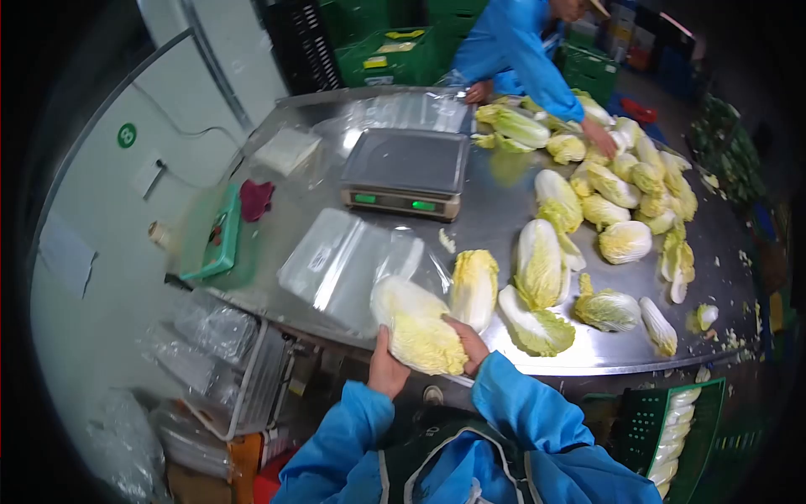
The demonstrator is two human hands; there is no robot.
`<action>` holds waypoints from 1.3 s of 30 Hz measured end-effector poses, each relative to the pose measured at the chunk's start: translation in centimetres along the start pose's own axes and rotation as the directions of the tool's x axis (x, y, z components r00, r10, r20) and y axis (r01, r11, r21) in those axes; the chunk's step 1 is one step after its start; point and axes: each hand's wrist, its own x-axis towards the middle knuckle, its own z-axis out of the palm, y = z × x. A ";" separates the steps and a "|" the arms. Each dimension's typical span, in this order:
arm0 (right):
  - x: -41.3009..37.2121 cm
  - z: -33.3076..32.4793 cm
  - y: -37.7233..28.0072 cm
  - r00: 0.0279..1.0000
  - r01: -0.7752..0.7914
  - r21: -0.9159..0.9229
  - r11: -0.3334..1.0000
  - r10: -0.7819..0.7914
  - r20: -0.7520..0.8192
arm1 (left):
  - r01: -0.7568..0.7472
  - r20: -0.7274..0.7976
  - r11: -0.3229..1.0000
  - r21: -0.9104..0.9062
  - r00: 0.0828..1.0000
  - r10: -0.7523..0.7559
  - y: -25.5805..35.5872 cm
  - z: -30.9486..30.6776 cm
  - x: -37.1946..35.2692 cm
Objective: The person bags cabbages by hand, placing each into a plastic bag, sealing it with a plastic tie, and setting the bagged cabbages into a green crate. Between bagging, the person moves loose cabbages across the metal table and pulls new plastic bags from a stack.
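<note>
A pale yellow-white napa cabbage (417, 326) is held between my two hands at the front edge of the metal table. My left hand (388, 366) grips its lower left side, and my right hand (468, 344) wraps its right side. Just right of it, another napa cabbage (474, 290) lies on the table. To the left and behind lies a stack of clear plastic bags (332, 265). A weighing scale (405, 165) with green lit displays stands farther back.
Many cabbages (621, 189) are heaped on the right, where a co-worker in a blue sleeve (537, 63) reaches in. A teal tray (220, 239) and dark red cloth (256, 200) sit left. A green crate (712, 428) holds wrapped cabbages below right. Bagged plastic (210, 328) is stacked lower left.
</note>
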 end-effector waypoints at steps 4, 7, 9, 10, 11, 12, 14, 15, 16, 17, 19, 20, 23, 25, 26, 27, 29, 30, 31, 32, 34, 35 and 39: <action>0.2 1.5 0.0 0.996 0.080 -0.179 0.981 -0.086 -0.028 | -0.099 -0.101 0.888 0.450 0.982 0.161 0.3 -0.3 -2.6; 0.0 2.3 0.9 0.983 0.149 -0.326 0.934 -0.175 -0.052 | -0.071 -0.152 0.822 0.565 0.970 0.188 0.5 -0.7 -3.7; -0.1 2.3 0.9 0.997 0.044 -0.169 0.985 -0.054 -0.053 | -0.046 -0.202 0.818 0.574 0.960 0.196 1.1 -0.8 -4.3; 0.5 1.6 1.4 0.999 -0.033 0.014 0.999 0.032 0.037 | 0.027 -0.192 0.866 0.500 0.978 0.080 1.4 -1.2 -4.7; 0.8 1.3 1.5 0.999 -0.030 0.014 0.999 0.030 0.037 | 0.106 -0.175 0.902 0.419 0.984 -0.034 1.4 -1.6 -5.1; 1.2 1.3 1.6 0.999 -0.018 -0.087 0.996 0.022 0.043 | 0.076 -0.157 0.925 0.372 0.987 -0.018 0.9 -1.6 -5.1; 2.4 0.9 1.9 0.998 -0.003 -0.186 0.983 0.014 0.058 | 0.073 -0.190 0.908 0.413 0.982 0.007 0.7 -2.1 -5.1; 2.8 0.9 1.8 0.997 -0.031 -0.183 0.983 0.043 0.057 | 0.082 -0.225 0.889 0.450 0.974 0.024 0.8 -2.1 -5.1; 3.1 0.7 1.7 0.996 -0.061 -0.183 0.981 0.072 0.056 | 0.079 -0.223 0.888 0.452 0.974 0.027 0.9 -2.1 -5.1; 3.1 0.5 1.8 0.995 -0.062 -0.188 0.980 0.075 0.059 | 0.065 -0.211 0.866 0.495 0.976 0.047 1.1 -2.0 -5.1; 1.2 1.9 1.7 0.998 -0.053 -0.029 0.998 0.054 0.044 | 0.050 -0.208 0.847 0.529 0.975 0.072 0.9 -2.4 -5.3; 1.2 1.7 1.9 0.997 -0.059 -0.034 0.998 0.060 0.048 | 0.059 -0.198 0.856 0.513 0.979 0.051 0.8 -3.0 -5.0; 1.4 0.0 2.7 0.988 -0.143 0.018 0.990 0.142 0.055 | 0.052 -0.219 0.846 0.530 0.973 0.078 0.6 -2.7 -5.0; 1.5 -0.9 3.0 0.988 -0.120 -0.092 0.989 0.128 0.086 | 0.045 -0.251 0.824 0.564 0.960 0.120 0.7 -2.4 -5.3; 1.4 -1.6 3.0 0.987 -0.122 -0.030 0.992 0.124 0.098 | -0.030 -0.144 0.744 0.668 0.975 0.169 1.1 -2.6 -5.6; 0.9 -1.1 2.9 0.987 -0.123 -0.026 0.992 0.125 0.098 | -0.110 -0.033 0.649 0.753 0.978 0.204 1.6 -2.9 -6.1; -0.5 0.4 1.8 0.997 0.020 -0.045 0.999 -0.016 0.078 | -0.093 -0.040 0.580 0.810 0.977 0.212 3.0 -2.0 -6.8; -0.5 1.3 1.6 0.992 0.112 -0.168 0.979 -0.100 0.080 | -0.097 -0.022 0.503 0.859 0.974 0.226 3.4 -1.4 -6.7; -0.5 2.1 1.7 0.992 0.110 -0.168 0.980 -0.098 0.082 | -0.097 -0.024 0.503 0.859 0.973 0.228 4.0 -0.6 -6.8; -0.4 3.0 1.7 0.979 0.205 -0.267 0.942 -0.201 0.044 | -0.110 0.012 0.398 0.911 0.970 0.243 4.7 0.5 -6.8; -0.4 3.6 1.5 0.963 0.249 -0.301 0.921 -0.268 -0.026 | -0.126 0.066 0.255 0.959 0.970 0.233 6.2 1.0 -6.8; -0.6 3.2 1.4 0.964 0.244 -0.303 0.921 -0.264 -0.024 | -0.124 0.062 0.257 0.959 0.970 0.237 7.0 1.3 -7.3; -1.1 1.7 1.0 0.999 0.012 0.269 0.963 -0.025 0.045 | 0.021 -0.012 0.131 0.991 0.998 -0.067 7.3 2.0 -9.3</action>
